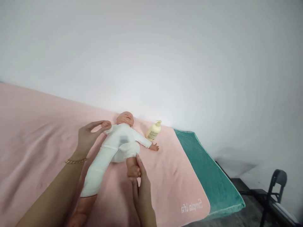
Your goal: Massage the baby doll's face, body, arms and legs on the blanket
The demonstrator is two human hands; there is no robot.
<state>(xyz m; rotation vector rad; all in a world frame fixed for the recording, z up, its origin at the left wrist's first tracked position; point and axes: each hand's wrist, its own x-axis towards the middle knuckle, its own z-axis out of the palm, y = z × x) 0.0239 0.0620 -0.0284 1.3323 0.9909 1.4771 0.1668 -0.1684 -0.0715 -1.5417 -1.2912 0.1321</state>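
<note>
A baby doll [120,135] in a white cloth body lies on its back on a pink blanket [170,176], its head toward the wall. With fingertips pinched, my left hand [88,137] grips the doll's hand on the left side of the picture. My right hand [143,186] holds the doll's foot on the right side, and that leg is bent up. The doll's other leg stretches toward me, and its other arm lies out on the blanket. A dark patch shows on the doll's chest; I cannot tell what it is.
Beside the doll's outstretched arm stands a pale yellow pump bottle [153,130]. Under the pink blanket, a green cover [205,170] shows along the right edge. A white wall [151,56] rises behind. A dark folding chair [276,186] stands at the lower right.
</note>
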